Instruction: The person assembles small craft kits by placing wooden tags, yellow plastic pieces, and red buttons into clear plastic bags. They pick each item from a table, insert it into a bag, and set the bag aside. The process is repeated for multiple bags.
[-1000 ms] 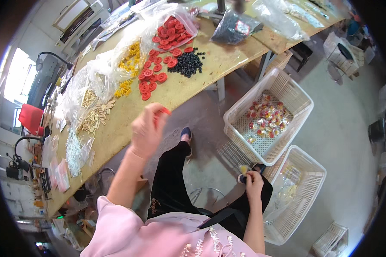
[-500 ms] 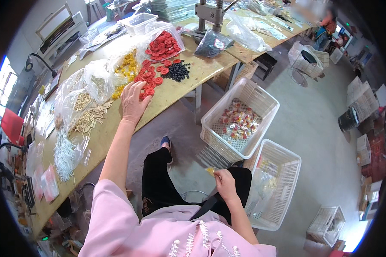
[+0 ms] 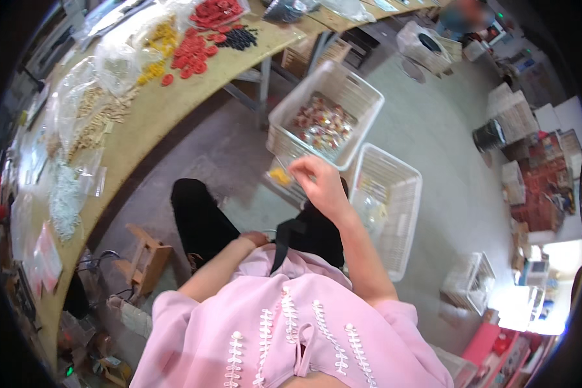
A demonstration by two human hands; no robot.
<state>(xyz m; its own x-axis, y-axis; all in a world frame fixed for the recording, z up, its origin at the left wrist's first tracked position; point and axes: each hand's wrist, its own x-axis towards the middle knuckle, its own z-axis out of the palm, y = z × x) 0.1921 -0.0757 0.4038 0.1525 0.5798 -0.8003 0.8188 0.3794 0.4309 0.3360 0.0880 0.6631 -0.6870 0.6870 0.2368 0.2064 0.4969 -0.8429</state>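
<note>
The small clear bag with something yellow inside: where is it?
In the head view, just left of centre: the bag is in the right hand, below the upper white plastic basket.

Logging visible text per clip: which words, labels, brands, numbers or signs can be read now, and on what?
None can be read.
Clear bag in the right hand: no print visible.
Black trousers: small gold mark, too small to read.
Pink packets: too blurred to tell.

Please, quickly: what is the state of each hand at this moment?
Left hand: cannot be told; it shows only partly.
Right hand: closed, holding a clear bag with a yellow piece in it.
</note>
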